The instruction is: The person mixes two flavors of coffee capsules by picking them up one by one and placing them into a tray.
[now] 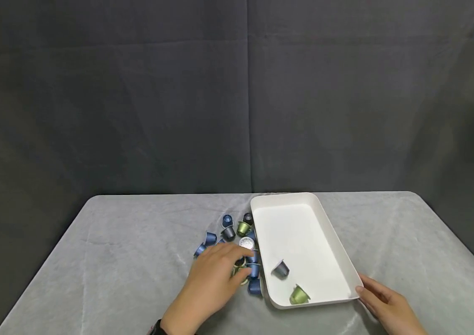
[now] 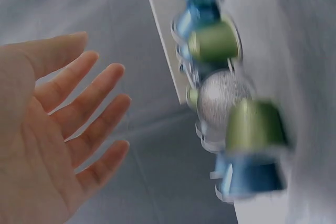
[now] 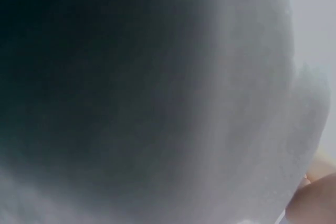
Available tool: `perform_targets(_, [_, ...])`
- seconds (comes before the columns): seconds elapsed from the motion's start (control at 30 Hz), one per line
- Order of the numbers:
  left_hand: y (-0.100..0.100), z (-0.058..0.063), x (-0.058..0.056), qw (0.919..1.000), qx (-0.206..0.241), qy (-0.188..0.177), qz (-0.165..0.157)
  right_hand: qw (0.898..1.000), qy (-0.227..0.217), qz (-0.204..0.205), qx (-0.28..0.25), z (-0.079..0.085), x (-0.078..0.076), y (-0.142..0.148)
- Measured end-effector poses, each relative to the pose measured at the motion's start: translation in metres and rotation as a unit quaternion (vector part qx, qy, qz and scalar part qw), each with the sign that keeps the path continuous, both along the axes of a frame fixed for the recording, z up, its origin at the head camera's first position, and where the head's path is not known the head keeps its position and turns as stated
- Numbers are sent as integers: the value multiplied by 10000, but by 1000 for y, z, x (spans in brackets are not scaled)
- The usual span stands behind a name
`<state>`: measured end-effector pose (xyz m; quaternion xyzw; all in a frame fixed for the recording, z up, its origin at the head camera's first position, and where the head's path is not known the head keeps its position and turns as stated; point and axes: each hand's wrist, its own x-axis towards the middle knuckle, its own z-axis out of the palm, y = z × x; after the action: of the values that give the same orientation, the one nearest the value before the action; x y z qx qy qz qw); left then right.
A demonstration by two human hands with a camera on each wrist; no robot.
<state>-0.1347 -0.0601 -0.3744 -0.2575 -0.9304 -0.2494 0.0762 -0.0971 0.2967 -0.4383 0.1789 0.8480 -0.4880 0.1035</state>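
Observation:
My left hand (image 1: 209, 279) hovers over a cluster of coffee capsules at the tray's left side, fingers loosely bent. In the left wrist view that hand (image 2: 68, 114) has its fingers spread, nothing between them, with blurred green and blue capsules to its right. The cluster includes a blue capsule (image 1: 254, 287), a green capsule (image 1: 243, 228) and one showing its silver lid (image 1: 247, 243); my hand hides some. My right hand (image 1: 388, 307) grips the white tray (image 1: 300, 232) by its near right corner, thumb on the rim. Inside lie a dark grey capsule (image 1: 281, 270) and a green one (image 1: 299, 295).
A grey cloth (image 1: 128, 260) covers the table, and a dark curtain (image 1: 178, 116) hangs behind its far edge. A black band (image 1: 157, 328) circles my left wrist. The right wrist view is mostly blurred grey, with part of a finger (image 3: 315, 203) at its lower right.

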Motion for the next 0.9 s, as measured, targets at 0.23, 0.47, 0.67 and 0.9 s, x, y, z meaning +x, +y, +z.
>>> perform_targets(0.23, [-28,6,-8,9989,-109,-423,196,9998,33,20,193,2,0,3])
perform_targets(0.47, [-46,6,-11,9949,-313,-775,563,9998,0,-4,207,2,0,4])
perform_targets(0.67, [-59,-2,-12,9914,-594,-915,726,9993,-211,33,308,3,1,3])
perform_targets(0.9, [-72,-4,-15,9822,-689,-1473,944,9988,-358,-37,339,1,-1,3])
